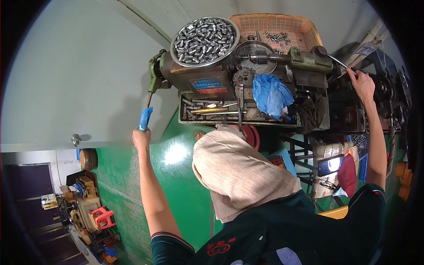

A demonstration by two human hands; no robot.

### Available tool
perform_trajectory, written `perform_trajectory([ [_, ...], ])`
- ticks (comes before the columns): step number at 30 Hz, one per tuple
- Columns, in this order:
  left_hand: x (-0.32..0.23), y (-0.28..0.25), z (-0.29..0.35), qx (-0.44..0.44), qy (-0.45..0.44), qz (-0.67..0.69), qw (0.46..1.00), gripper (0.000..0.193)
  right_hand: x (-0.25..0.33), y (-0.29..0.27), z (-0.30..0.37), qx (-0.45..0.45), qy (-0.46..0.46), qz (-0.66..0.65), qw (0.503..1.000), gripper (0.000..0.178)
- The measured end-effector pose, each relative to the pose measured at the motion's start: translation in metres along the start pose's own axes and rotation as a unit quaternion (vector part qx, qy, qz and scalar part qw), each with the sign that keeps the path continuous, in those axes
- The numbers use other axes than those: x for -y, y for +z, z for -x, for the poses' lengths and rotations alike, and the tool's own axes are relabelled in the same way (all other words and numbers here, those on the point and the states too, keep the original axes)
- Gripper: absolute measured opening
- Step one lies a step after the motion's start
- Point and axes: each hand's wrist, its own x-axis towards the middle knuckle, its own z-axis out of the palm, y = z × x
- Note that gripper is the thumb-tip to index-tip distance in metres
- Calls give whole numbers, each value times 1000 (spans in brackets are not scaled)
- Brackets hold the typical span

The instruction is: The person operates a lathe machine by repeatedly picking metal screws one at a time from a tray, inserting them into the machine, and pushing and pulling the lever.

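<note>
My left hand is closed around the blue-wrapped end of a lever handle. That lever hangs from a green bracket at the left end of a small bench lathe. With fingers curled, my right hand grips the end of a thin metal lever on the lathe's green tailstock. A drill chuck points left from the tailstock toward the spindle; any workpiece there is too small to make out. A round metal bowl heaped with short metal parts sits on the headstock.
Behind the lathe stands an orange plastic basket with a few metal parts. A blue cloth drapes over the carriage. Bars lie in the front tray. Beige cloth covers my lap. At right, a phone rests on a padded seat.
</note>
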Motion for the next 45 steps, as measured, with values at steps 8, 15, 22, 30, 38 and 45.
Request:
perform_trajectory([
  [8,0,2,0,-4,-12,0,1000,22,5,-1,7,0,14,16,1000,60],
  [15,-3,2,1,-18,-16,-2,1000,22,10,-6,7,32,42,17,998,63],
  [22,-3,3,0,-15,-12,-20,1000,21,17,-10,11,50,61,25,997,64],
  [30,-4,2,2,-21,-10,-4,1000,20,20,-12,12,37,66,30,997,63],
  [38,1,3,-1,-20,6,-5,1000,22,1,5,10,18,33,11,999,55],
  [45,2,5,-2,-11,-7,1,1000,23,58,32,-67,-191,21,-4,981,35],
])
